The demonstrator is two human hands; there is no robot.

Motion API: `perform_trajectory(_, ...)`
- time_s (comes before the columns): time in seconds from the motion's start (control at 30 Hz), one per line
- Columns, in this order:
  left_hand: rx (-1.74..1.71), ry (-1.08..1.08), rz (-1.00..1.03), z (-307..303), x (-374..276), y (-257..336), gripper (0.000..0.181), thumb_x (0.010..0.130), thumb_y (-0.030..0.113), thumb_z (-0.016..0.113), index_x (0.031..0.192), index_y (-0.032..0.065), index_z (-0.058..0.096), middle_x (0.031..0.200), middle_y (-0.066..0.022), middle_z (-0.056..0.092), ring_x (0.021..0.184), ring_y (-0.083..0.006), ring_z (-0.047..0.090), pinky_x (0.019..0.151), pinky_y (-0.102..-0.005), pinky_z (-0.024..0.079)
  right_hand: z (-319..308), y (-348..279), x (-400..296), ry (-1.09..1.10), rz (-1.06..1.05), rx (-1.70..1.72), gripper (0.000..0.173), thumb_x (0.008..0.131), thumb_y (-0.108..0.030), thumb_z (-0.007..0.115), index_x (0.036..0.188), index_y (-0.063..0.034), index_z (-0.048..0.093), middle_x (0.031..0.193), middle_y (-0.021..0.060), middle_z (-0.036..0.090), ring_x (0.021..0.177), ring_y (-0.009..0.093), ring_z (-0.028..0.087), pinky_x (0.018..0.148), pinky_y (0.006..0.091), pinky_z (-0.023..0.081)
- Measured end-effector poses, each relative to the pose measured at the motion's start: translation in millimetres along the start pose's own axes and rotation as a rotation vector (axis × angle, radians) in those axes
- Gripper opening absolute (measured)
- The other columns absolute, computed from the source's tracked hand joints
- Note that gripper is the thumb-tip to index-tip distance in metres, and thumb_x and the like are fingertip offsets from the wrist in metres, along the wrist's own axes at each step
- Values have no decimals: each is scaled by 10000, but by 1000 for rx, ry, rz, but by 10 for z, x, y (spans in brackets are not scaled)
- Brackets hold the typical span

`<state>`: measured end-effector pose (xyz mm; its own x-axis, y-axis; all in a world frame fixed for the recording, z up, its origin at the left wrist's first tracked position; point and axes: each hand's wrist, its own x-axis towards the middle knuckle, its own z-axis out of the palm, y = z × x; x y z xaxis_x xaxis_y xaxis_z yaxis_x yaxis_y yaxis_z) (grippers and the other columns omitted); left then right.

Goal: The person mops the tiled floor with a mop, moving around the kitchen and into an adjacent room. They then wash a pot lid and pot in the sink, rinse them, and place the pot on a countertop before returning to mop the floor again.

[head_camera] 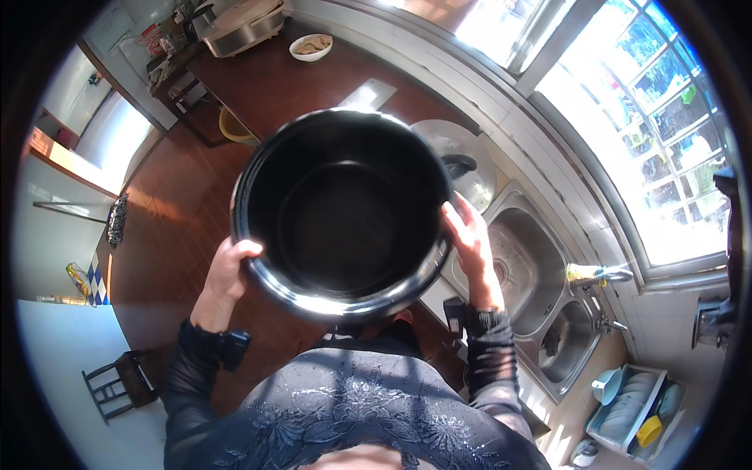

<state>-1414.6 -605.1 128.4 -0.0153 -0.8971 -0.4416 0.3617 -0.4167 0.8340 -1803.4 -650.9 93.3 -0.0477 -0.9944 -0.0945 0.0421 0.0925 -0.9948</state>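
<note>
Between my two hands is a large black round pot [346, 229] with a glossy rim, its open mouth facing up toward me. Its dark inside shows no contents. My left hand [229, 267] grips the pot's left side, thumb over the rim. On the right side, my right hand [472, 238] holds the rim with the fingers against the outer wall. Behind the pot's right edge, a clear lid [482, 185] with a black handle [459, 166] lies on the counter, partly hidden.
A double-bowl steel sink [555, 235] with a faucet [599, 274] is at right. Below it stands a dish rack [623, 405] with plates. The brown table [258, 82] bears a white bowl of food [311, 48] and a large steel-sided appliance [244, 29]. A dark wooden chair [132, 379] stands lower left.
</note>
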Motion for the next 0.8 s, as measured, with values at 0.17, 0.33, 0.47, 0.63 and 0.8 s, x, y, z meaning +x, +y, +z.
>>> perform_trajectory(0.17,-241,302,-4,-503,-14,-248,177,695,-17,587,860,42,559,773,-37,571,724,-163,570,724,-308,499,-62,263,830,-43,54,-257,380,873,-246,595,1169,-16,535,971,86,622,729,139,612,570,247,506)
perform_trajectory(0.33,-226,405,136,-482,91,-487,174,699,5,579,868,45,586,819,-44,620,745,-174,605,745,-308,505,-578,604,1467,267,-109,-1051,365,754,-131,591,1118,-110,585,950,165,617,900,324,597,806,401,491)
perform_trajectory(0.47,-205,451,142,-307,163,-455,180,696,6,590,870,49,586,817,-33,609,770,-168,596,766,-305,494,-611,792,1750,197,-261,-1339,383,730,-94,562,1104,-169,596,1055,127,568,1005,319,539,852,416,473)
perform_trajectory(0.63,-249,473,116,-100,286,-470,128,716,7,601,828,60,569,722,-13,594,652,-157,595,656,-304,516,-698,803,2070,-31,-370,-1644,242,725,-73,558,947,-140,626,957,81,610,960,310,544,805,423,482)
perform_trajectory(0.8,-159,518,81,39,328,-490,62,794,84,578,842,49,561,680,-48,600,543,-182,602,440,-314,500,-1055,244,2144,182,-482,-1417,145,776,-115,569,904,-71,622,888,130,632,880,331,572,730,420,486)
